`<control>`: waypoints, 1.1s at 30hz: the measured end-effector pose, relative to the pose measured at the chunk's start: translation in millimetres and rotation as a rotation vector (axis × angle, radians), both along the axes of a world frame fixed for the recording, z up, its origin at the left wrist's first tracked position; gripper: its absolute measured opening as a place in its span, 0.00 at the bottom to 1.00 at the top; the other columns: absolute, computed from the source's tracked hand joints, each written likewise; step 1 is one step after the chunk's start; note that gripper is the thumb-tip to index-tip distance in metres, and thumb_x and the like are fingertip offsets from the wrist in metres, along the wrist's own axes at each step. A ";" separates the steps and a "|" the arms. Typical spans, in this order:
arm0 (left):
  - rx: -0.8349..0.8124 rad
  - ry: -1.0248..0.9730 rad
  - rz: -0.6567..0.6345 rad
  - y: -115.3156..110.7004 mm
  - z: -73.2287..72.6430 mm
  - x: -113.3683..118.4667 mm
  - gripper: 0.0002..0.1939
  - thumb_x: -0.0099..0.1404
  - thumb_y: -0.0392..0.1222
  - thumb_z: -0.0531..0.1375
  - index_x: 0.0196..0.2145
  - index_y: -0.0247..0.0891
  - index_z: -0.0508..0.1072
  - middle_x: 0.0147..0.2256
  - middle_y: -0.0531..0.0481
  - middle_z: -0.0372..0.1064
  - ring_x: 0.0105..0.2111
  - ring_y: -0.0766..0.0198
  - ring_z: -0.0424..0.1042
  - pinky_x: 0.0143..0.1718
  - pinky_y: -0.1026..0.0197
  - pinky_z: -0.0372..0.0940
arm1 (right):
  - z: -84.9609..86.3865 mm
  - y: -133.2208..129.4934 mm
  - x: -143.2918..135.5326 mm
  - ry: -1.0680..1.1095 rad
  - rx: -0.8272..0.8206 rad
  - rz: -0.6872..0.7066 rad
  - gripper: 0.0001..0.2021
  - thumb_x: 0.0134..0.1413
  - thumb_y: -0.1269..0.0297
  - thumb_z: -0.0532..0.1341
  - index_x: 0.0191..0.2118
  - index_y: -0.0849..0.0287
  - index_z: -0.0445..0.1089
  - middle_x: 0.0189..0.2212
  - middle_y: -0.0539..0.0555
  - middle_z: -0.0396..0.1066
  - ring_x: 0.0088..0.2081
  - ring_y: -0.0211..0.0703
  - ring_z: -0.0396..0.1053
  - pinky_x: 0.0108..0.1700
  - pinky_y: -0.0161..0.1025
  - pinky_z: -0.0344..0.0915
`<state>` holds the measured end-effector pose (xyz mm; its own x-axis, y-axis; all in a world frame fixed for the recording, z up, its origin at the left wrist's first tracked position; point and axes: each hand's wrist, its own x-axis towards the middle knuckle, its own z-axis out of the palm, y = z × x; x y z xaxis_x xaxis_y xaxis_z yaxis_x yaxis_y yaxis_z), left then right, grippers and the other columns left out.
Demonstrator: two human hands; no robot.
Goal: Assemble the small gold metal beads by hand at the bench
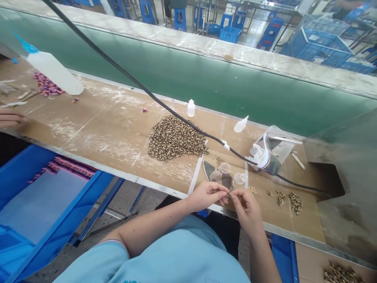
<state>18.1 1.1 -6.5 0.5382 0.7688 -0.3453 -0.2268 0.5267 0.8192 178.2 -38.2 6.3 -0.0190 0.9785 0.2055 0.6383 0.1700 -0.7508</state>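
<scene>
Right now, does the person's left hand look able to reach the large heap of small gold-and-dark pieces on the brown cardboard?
Probably yes: the left hand is close to the heap, whose near edge looks uncovered; the black cable crosses only its far side. That hand seems occupied with a tiny piece.

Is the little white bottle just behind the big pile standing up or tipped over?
Upright: the bottle stands on its base behind the pile, with its narrow neck at the top.
</scene>
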 end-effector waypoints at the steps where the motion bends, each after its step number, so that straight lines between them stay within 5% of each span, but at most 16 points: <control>1: -0.005 -0.006 0.004 0.0 -0.9 0.4 0.20 0.51 0.51 0.66 0.33 0.31 0.74 0.22 0.52 0.70 0.23 0.69 0.69 0.31 0.63 0.67 | -0.2 1.2 -2.5 -0.007 0.011 0.010 0.09 0.59 0.60 0.55 0.31 0.56 0.67 0.27 0.50 0.68 0.29 0.37 0.66 0.30 0.34 0.62; 24: 0.219 0.102 0.016 -5.2 -1.0 3.0 0.13 0.58 0.47 0.60 0.29 0.32 0.69 0.22 0.53 0.64 0.22 0.70 0.66 0.25 0.67 0.64 | -1.1 -0.5 -5.5 -0.197 0.132 0.057 0.08 0.61 0.64 0.51 0.33 0.55 0.65 0.30 0.51 0.68 0.34 0.39 0.67 0.35 0.35 0.64; 33: 0.739 0.434 0.071 -10.3 -8.0 -0.1 0.07 0.61 0.36 0.53 0.30 0.35 0.71 0.26 0.50 0.67 0.26 0.68 0.65 0.28 0.67 0.63 | -4.0 -4.8 -3.2 -0.311 0.129 0.059 0.10 0.62 0.61 0.50 0.34 0.55 0.66 0.31 0.53 0.68 0.33 0.39 0.68 0.32 0.34 0.64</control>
